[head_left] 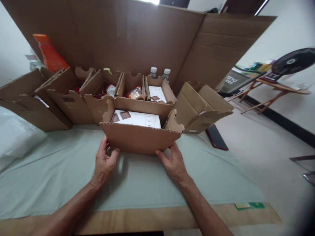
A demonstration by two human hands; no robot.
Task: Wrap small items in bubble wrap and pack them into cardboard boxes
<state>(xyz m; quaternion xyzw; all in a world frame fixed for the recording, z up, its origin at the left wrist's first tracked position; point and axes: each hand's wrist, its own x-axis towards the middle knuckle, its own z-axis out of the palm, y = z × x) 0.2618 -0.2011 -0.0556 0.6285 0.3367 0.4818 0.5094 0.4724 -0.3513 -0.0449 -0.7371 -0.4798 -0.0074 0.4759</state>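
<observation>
Steadying the open cardboard box (144, 140) from both ends, the left hand (105, 164) and right hand (173, 164) set thumbs on its front wall and wrap fingers, partly hidden, round the corners, probably to share weight and keep it level above the desk (142, 186). Each grip is closed on a lower corner; the box lies toward two o'clock from the left, ten from the right. A white package (142, 119) rests inside; toward twelve o'clock stand other boxes (71, 108), tops open, likely for easy reach.
</observation>
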